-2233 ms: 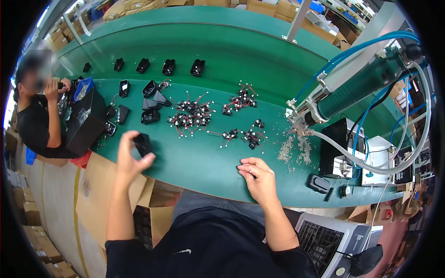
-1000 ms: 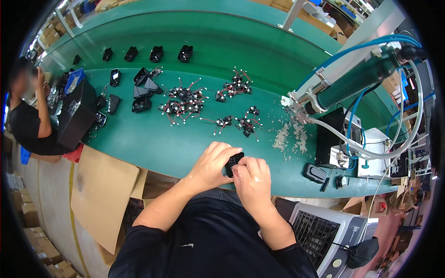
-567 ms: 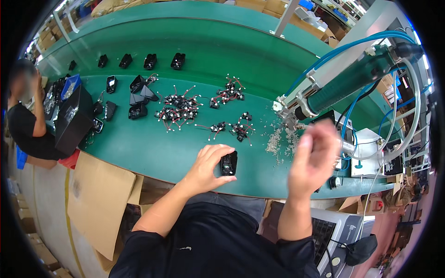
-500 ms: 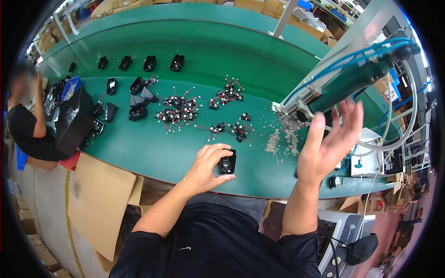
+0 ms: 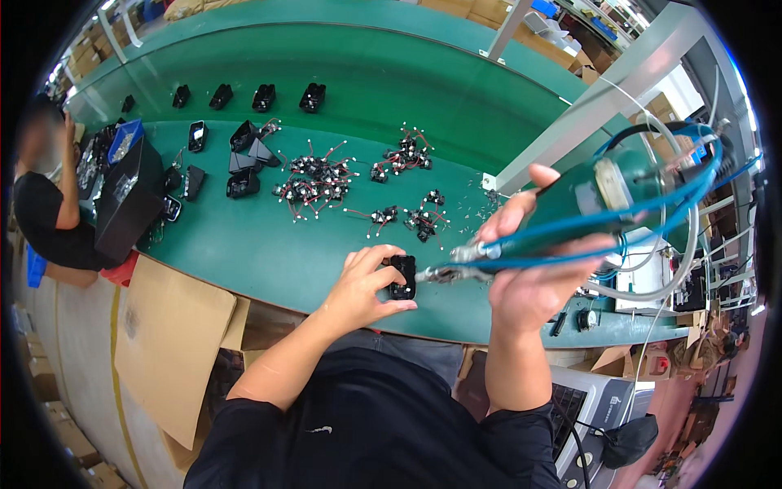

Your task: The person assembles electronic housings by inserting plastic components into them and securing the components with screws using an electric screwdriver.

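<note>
Left hand point(image 5: 354, 287): thumb and fingers clamped on a black housing point(image 5: 409, 274), low on the counter point(image 5: 269, 257) by its near edge. Grip from the side, probably to steady it while leaving its open face clear. Right hand point(image 5: 531, 293): fingers closed round a green power tool point(image 5: 574, 200), slanted so its metal nose point(image 5: 446, 274) comes right up to the housing; contact or not, cannot tell. Blue hoses point(image 5: 680, 196) trail off to the right, likely so they stay out of the way. Beyond: wired parts point(image 5: 318, 186) heaped within reach. Farther back, a spaced row of black housings point(image 5: 312, 98), perhaps kept apart for easy picking.
</note>
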A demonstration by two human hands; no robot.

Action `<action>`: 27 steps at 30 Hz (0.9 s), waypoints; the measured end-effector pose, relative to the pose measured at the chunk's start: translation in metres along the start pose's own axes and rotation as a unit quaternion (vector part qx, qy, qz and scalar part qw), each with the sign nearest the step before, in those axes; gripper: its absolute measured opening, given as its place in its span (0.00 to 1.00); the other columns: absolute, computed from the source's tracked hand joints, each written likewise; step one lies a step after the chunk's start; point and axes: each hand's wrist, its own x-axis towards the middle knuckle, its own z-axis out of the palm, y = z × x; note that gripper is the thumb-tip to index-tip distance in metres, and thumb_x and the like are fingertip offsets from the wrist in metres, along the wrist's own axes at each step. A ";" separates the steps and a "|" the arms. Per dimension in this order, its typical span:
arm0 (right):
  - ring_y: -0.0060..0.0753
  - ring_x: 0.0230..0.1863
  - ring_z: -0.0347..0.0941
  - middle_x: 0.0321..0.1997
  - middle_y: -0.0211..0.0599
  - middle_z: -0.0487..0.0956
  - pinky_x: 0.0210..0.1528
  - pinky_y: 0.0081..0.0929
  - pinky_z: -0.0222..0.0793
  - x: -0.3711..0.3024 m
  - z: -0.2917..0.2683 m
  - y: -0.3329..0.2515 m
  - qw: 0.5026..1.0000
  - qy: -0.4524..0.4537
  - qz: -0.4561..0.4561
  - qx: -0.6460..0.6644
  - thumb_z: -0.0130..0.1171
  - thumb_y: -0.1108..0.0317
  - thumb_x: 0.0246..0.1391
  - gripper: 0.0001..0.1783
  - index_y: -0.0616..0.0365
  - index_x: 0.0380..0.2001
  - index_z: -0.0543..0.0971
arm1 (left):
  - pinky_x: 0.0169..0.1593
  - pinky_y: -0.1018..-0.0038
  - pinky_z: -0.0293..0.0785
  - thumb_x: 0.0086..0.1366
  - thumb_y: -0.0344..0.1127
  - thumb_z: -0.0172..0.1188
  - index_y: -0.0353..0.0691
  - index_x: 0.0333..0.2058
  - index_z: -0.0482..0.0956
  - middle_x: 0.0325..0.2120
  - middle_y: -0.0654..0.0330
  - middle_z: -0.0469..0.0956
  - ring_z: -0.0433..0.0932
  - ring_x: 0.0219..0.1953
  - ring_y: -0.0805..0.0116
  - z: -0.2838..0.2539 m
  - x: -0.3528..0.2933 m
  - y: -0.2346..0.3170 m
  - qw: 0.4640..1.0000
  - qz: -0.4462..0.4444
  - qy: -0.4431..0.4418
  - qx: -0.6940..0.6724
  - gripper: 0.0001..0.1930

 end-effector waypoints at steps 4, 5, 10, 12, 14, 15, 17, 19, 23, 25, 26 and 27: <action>0.43 0.31 0.80 0.31 0.45 0.78 0.32 0.34 0.79 -0.022 0.009 0.001 0.984 -0.049 0.054 0.160 0.49 0.16 0.53 0.62 0.69 0.63 0.67 | 0.55 0.61 0.67 0.45 0.47 0.83 0.44 0.32 0.84 0.54 0.58 0.77 0.76 0.53 0.56 0.000 0.000 0.000 1.000 0.008 0.012 0.016 0.21; 0.46 0.33 0.81 0.32 0.47 0.79 0.34 0.36 0.80 -0.023 0.003 0.005 0.973 -0.087 0.066 0.206 0.53 0.16 0.50 0.63 0.70 0.63 0.66 | 0.55 0.61 0.67 0.45 0.47 0.83 0.44 0.32 0.84 0.54 0.58 0.77 0.76 0.53 0.56 0.000 0.001 0.001 1.000 0.008 0.011 0.016 0.21; 0.44 0.30 0.80 0.31 0.46 0.78 0.33 0.35 0.80 -0.034 0.006 0.021 0.977 -0.044 0.071 0.194 0.50 0.14 0.50 0.63 0.68 0.62 0.67 | 0.55 0.62 0.67 0.44 0.46 0.83 0.43 0.31 0.84 0.54 0.58 0.77 0.76 0.54 0.57 -0.001 0.002 0.004 1.000 -0.010 -0.002 0.006 0.21; 0.41 0.29 0.79 0.30 0.43 0.77 0.33 0.34 0.79 -0.035 0.007 0.021 0.995 -0.034 0.068 0.071 0.47 0.12 0.50 0.62 0.67 0.60 0.67 | 0.54 0.62 0.67 0.43 0.45 0.84 0.44 0.31 0.83 0.54 0.58 0.78 0.77 0.53 0.56 0.000 0.001 0.002 1.000 -0.012 0.006 0.002 0.21; 0.40 0.28 0.79 0.30 0.42 0.77 0.32 0.33 0.79 -0.034 0.005 0.024 0.993 -0.034 0.064 0.095 0.46 0.12 0.50 0.62 0.67 0.59 0.67 | 0.53 0.61 0.67 0.41 0.43 0.84 0.44 0.30 0.82 0.53 0.58 0.78 0.78 0.53 0.56 0.000 0.001 0.002 1.000 -0.012 0.013 -0.002 0.21; 0.39 0.28 0.78 0.29 0.42 0.77 0.32 0.33 0.79 -0.034 0.004 0.024 0.991 -0.034 0.060 0.118 0.44 0.11 0.49 0.62 0.67 0.59 0.67 | 0.54 0.62 0.67 0.43 0.45 0.84 0.43 0.31 0.83 0.53 0.58 0.78 0.77 0.54 0.56 0.000 0.001 0.002 1.000 -0.010 0.009 0.002 0.21; 0.39 0.28 0.78 0.29 0.42 0.77 0.32 0.33 0.79 -0.034 0.004 0.023 0.992 -0.033 0.062 0.105 0.45 0.11 0.49 0.63 0.67 0.59 0.67 | 0.55 0.62 0.68 0.44 0.46 0.83 0.43 0.31 0.85 0.53 0.57 0.77 0.76 0.54 0.56 0.000 0.002 0.002 1.000 -0.008 0.005 0.006 0.21; 0.39 0.28 0.79 0.30 0.42 0.77 0.32 0.32 0.79 -0.034 0.005 0.023 0.993 -0.032 0.065 0.093 0.45 0.11 0.49 0.63 0.67 0.59 0.67 | 0.53 0.61 0.67 0.41 0.43 0.84 0.44 0.29 0.83 0.53 0.58 0.78 0.77 0.53 0.56 0.001 0.002 0.002 1.000 -0.007 0.020 -0.003 0.20; 0.40 0.28 0.78 0.30 0.42 0.77 0.32 0.32 0.79 -0.035 0.002 0.025 0.992 -0.035 0.069 0.100 0.45 0.12 0.49 0.62 0.67 0.59 0.68 | 0.53 0.61 0.68 0.41 0.42 0.84 0.44 0.30 0.83 0.53 0.57 0.78 0.77 0.54 0.55 0.000 0.001 0.003 1.000 -0.012 0.009 -0.003 0.20; 0.40 0.28 0.78 0.30 0.42 0.77 0.31 0.32 0.79 -0.034 0.002 0.024 0.991 -0.043 0.066 0.111 0.45 0.12 0.49 0.62 0.67 0.58 0.68 | 0.55 0.62 0.68 0.44 0.45 0.84 0.43 0.31 0.85 0.53 0.57 0.77 0.76 0.54 0.56 -0.001 0.002 0.003 1.000 -0.013 0.002 0.001 0.21; 0.40 0.28 0.79 0.30 0.42 0.77 0.31 0.32 0.79 -0.034 0.003 0.023 0.988 -0.041 0.067 0.136 0.46 0.12 0.50 0.62 0.67 0.58 0.68 | 0.55 0.62 0.68 0.44 0.45 0.84 0.43 0.31 0.85 0.53 0.57 0.77 0.76 0.54 0.56 -0.001 0.002 0.003 1.000 -0.012 0.002 0.000 0.21; 0.40 0.28 0.79 0.30 0.42 0.77 0.31 0.32 0.79 -0.033 0.004 0.023 0.984 -0.039 0.069 0.160 0.46 0.12 0.50 0.61 0.67 0.57 0.68 | 0.55 0.62 0.68 0.43 0.45 0.84 0.43 0.31 0.85 0.53 0.57 0.77 0.76 0.54 0.56 -0.001 0.002 0.002 1.000 -0.010 0.009 -0.002 0.20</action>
